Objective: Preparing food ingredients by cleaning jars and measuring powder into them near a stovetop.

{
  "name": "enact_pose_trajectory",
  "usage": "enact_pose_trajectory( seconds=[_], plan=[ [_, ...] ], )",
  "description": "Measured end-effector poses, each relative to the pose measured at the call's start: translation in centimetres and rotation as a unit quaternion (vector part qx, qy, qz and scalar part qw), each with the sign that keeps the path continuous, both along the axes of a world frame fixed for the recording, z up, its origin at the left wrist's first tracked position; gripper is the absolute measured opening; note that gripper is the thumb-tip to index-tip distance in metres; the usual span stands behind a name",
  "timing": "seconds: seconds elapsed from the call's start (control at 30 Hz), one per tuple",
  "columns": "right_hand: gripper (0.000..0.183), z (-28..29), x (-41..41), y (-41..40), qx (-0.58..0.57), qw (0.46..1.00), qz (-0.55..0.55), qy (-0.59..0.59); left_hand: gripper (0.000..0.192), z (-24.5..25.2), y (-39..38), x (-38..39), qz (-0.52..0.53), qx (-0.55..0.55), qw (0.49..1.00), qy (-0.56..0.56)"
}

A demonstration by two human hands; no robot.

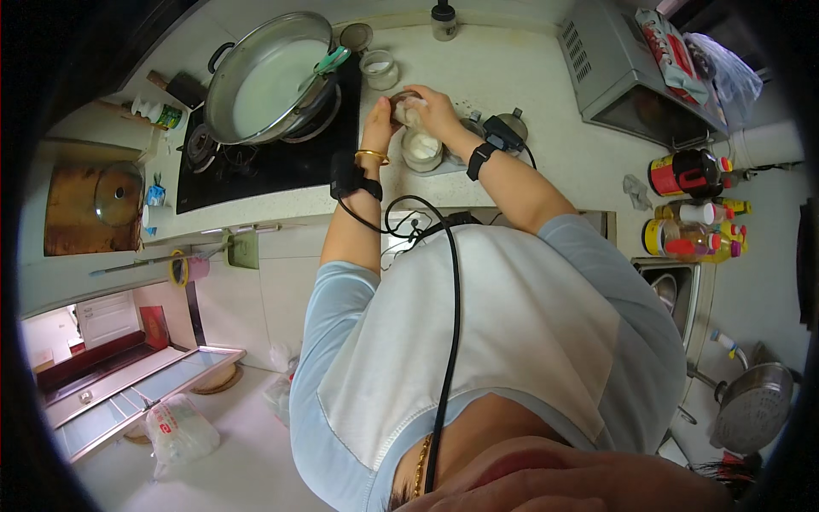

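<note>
Between my left hand [377, 123] and my right hand [437, 116] is a small round container [408, 110] with a brownish edge and something white in it. My fingers partly cover it, so its full shape is hidden. Right below it, an uncovered glass jar [422, 152] of white contents stands on the counter. A second glass jar [380, 69], also partly filled with white, is beyond my left hand. Near it lies a round lid [356, 38]. Two more round metal-topped things sit by my right wrist, partly hidden by the arm and the wrist device.
A large steel pot [221, 121] of milky liquid, with a green-handled utensil [333, 59], sits on the black cooktop [256, 169] at left. A microwave [627, 83] occupies the back right. Bottles [684, 173] line the right side. A black cable [455, 288] hangs over my shirt.
</note>
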State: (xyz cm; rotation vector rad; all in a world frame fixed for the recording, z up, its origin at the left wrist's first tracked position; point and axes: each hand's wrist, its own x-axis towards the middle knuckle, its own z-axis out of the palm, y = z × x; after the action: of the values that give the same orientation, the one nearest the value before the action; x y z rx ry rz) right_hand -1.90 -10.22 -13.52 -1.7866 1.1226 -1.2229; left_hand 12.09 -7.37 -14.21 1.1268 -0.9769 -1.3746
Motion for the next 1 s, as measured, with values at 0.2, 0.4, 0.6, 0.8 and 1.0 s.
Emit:
enact_pose_trajectory(
  seconds=[0.2, 0.4, 0.6, 0.8, 1.0],
  plan=[
    [0.02, -0.5, -0.8, -0.6, -0.006, 0.999, 0.024, -0.033, 0.041, 0.0, -0.1, 0.0, -0.007, 0.0, 1.0, 0.002],
    [0.029, -0.1, 0.9, -0.6, -0.001, 0.999, -0.024, 0.027, 0.04, 0.5, 0.1, -0.4, -0.009, -0.006, 1.0, 0.02],
    [0.04, 0.1, 1.0, 0.3, -0.106, 0.985, -0.057, 0.123, 0.038, 0.3, 0.0, 0.1, -0.018, -0.019, 0.995, -0.1],
    [0.029, 1.2, -1.4, -0.3, -0.032, 0.985, 0.054, 0.159, 0.038, 0.7, 0.2, -0.5, 0.002, -0.035, 0.998, -0.053],
    [0.02, 1.4, -1.1, 0.2, -0.029, 0.992, -0.004, 0.123, 0.037, -0.3, -0.2, -0.6, -0.028, -0.02, 0.999, 0.008]
  ],
)
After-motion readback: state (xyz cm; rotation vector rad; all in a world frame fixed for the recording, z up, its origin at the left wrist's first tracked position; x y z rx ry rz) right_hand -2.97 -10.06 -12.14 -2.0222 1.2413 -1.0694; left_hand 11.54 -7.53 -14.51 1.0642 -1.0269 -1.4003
